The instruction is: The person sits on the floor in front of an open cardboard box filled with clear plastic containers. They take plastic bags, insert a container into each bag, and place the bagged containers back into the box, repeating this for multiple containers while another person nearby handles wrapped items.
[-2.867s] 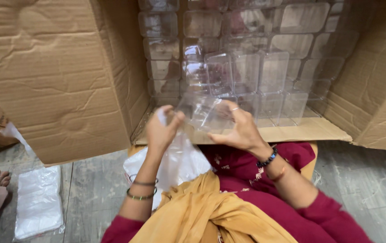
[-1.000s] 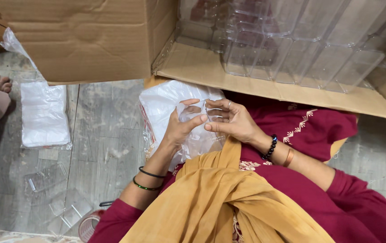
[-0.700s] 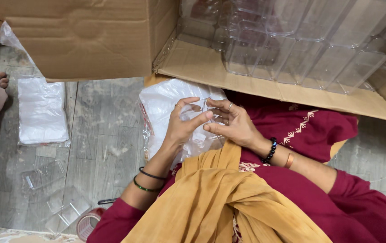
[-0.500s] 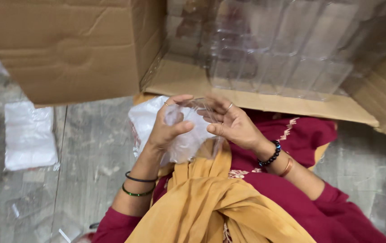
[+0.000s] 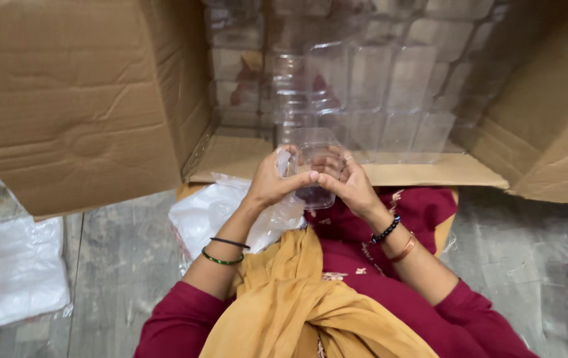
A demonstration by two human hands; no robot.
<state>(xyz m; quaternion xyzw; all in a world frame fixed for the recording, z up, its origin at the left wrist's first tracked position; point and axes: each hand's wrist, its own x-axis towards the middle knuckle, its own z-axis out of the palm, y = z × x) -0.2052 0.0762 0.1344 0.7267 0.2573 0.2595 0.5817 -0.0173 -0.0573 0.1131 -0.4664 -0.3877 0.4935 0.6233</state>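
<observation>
Clear plastic container (image 5: 315, 166) sits clasped between my left hand (image 5: 272, 184) and right hand (image 5: 348, 187), raised before the open cardboard box (image 5: 85, 113) of stacked containers so both thumbs can press its front.

Blurred clear containers (image 5: 363, 86) (carton (image 5: 85, 99) top cut off)
</observation>
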